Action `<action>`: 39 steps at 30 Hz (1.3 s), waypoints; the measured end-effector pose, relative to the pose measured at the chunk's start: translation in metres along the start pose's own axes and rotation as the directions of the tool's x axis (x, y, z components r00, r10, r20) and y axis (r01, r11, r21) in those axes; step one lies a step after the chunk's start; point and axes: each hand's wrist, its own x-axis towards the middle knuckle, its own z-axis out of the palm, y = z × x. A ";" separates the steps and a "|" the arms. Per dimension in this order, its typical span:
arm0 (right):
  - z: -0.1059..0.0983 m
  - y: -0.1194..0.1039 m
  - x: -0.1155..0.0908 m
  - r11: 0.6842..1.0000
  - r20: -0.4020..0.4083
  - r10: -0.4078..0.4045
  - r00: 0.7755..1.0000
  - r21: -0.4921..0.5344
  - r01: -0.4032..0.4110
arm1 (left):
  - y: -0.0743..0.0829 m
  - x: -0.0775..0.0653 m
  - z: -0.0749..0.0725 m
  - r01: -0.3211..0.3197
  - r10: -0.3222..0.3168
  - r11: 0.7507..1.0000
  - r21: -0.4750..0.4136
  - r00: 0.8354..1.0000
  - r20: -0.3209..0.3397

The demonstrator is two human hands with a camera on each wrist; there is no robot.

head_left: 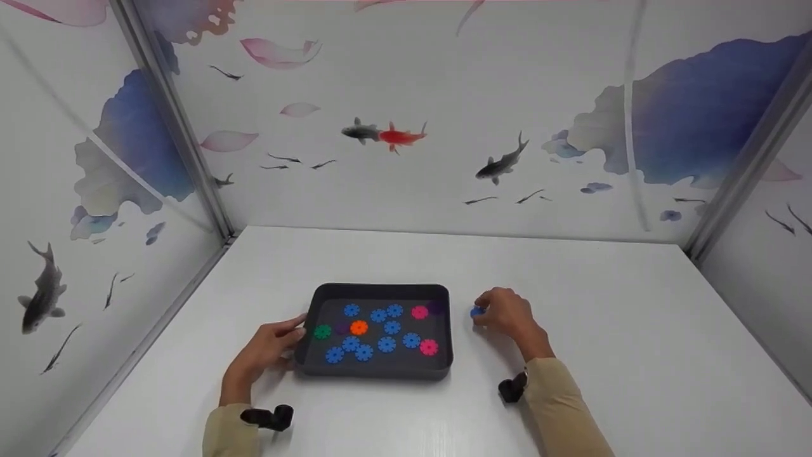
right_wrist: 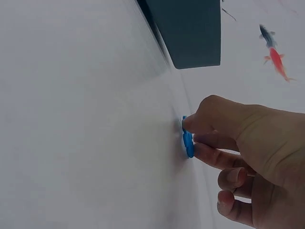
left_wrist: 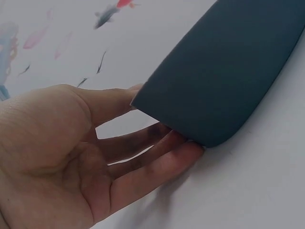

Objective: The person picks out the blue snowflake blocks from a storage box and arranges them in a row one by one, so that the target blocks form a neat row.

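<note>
A dark grey rectangular tray [head_left: 374,371] sits on the white table, with blue, pink, purple, green and orange snowflake-shaped plastic discs lying flat in it. At its left side, my left hand [head_left: 269,346] holds the tray, one digit at the rim and other fingers against the outer wall [left_wrist: 209,71]. To the right of the tray, my right hand [head_left: 507,313] pinches a blue snowflake disc [right_wrist: 188,137] between thumb and fingertips. The disc is on edge, close to the tabletop; whether it touches is hard to tell. My other right fingers [right_wrist: 233,176] are curled back.
The white tabletop [head_left: 571,285] extends around the tray. White panels [head_left: 406,76] printed with fish and petals stand behind and at both sides, joined by metal posts [head_left: 171,114]. A small black camera is strapped at each wrist.
</note>
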 end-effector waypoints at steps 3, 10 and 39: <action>0.000 -0.001 -0.002 1.000 0.018 0.008 1.000 0.003 -0.008 | -0.002 0.000 0.001 -0.002 0.002 1.000 -0.007 1.000 -0.002; -0.011 -0.014 -0.006 0.999 -0.021 -0.035 0.999 0.008 0.035 | 0.000 0.002 0.003 -0.009 0.009 1.000 -0.009 1.000 -0.003; 0.029 -0.093 -0.025 0.916 0.018 -0.381 0.924 0.141 0.375 | -0.001 0.001 -0.001 -0.020 0.020 0.999 -0.026 1.000 0.000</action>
